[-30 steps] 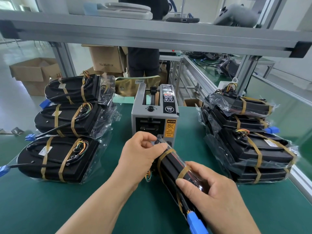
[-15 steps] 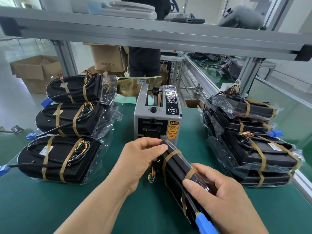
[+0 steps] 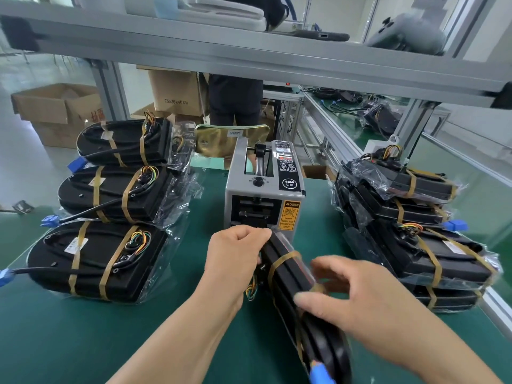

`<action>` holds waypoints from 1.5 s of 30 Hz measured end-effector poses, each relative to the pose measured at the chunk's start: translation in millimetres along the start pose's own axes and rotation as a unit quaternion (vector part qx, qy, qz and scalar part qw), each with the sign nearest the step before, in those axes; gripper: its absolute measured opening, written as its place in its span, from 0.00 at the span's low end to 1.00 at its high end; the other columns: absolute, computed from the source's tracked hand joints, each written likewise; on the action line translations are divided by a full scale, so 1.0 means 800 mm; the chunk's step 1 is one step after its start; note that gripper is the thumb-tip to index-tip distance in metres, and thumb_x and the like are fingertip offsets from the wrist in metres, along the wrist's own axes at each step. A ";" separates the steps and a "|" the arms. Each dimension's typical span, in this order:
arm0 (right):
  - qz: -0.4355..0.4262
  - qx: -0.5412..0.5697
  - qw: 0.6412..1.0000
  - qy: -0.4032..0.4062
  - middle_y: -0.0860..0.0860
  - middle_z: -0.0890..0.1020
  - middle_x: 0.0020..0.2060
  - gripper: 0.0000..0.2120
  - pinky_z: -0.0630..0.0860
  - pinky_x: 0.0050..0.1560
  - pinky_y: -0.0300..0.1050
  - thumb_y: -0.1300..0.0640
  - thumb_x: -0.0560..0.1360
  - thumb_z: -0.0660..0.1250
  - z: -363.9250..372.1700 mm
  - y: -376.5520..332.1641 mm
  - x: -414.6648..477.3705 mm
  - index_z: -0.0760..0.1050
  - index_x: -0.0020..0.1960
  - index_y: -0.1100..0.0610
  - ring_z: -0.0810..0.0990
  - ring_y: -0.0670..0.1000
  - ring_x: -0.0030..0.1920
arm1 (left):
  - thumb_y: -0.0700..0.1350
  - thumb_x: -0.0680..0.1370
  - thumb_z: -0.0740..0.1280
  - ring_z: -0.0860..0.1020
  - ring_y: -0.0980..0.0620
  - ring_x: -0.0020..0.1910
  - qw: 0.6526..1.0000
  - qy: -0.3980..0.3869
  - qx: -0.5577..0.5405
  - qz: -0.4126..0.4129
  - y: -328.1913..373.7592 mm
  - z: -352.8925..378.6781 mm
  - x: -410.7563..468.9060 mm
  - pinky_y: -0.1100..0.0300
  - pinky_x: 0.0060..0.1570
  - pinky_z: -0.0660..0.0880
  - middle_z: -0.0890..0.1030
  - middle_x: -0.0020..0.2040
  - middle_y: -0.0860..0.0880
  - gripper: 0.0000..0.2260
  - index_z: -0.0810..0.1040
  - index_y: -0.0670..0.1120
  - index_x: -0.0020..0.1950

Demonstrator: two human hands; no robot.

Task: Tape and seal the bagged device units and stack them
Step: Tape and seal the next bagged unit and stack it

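Black in clear plastic and banded with tan tape, the unit point(image 3: 285, 273) is held on edge over the green table point(image 3: 83, 342). It runs from the dispenser point(image 3: 263, 189) outlet back toward the person, with its blue plug point(image 3: 321, 375) nearest. The left hand point(image 3: 235, 259) has its fingers curled tight on the far end. The right hand point(image 3: 368, 306) arches over the middle, fingers spread and thumb on the near side; blur hides whether it grips. Three taped units point(image 3: 110, 189) lie to the left, and a stack point(image 3: 415, 231) sits to the right.
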State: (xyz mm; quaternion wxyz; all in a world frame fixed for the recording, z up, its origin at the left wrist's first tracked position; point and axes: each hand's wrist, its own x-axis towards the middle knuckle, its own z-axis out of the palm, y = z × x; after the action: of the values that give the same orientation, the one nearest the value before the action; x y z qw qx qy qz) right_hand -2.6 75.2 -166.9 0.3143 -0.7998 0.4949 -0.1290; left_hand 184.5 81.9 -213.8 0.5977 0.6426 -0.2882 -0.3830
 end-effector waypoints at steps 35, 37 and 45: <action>-0.181 0.346 0.914 0.112 0.46 0.85 0.56 0.33 0.78 0.53 0.34 0.61 0.61 0.79 0.005 0.043 -0.024 0.78 0.61 0.38 0.84 0.47 0.57 | 0.53 0.67 0.73 0.79 0.63 0.48 0.954 -0.109 0.077 0.268 0.041 -0.012 -0.048 0.72 0.47 0.72 0.82 0.48 0.61 0.14 0.83 0.62 0.52; -0.185 0.346 0.915 0.096 0.47 0.85 0.57 0.33 0.78 0.55 0.36 0.62 0.62 0.79 0.002 0.040 -0.024 0.78 0.61 0.38 0.83 0.48 0.58 | 0.47 0.70 0.73 0.77 0.61 0.55 0.909 -0.125 0.175 0.357 0.051 -0.010 -0.048 0.74 0.51 0.69 0.80 0.52 0.63 0.16 0.81 0.61 0.55; -0.173 0.338 0.923 0.058 0.41 0.84 0.57 0.34 0.77 0.54 0.32 0.61 0.63 0.79 0.005 0.033 -0.027 0.75 0.65 0.43 0.83 0.44 0.58 | 0.41 0.77 0.70 0.79 0.54 0.54 0.818 -0.044 0.246 0.518 0.063 -0.004 -0.038 0.62 0.54 0.74 0.80 0.49 0.59 0.05 0.84 0.49 0.50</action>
State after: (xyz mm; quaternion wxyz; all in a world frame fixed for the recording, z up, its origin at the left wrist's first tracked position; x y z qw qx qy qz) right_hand -29.6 87.1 -184.4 0.5095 -0.7100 0.2932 -0.3877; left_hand 175.4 102.6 -159.9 0.5165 0.5065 -0.6893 0.0396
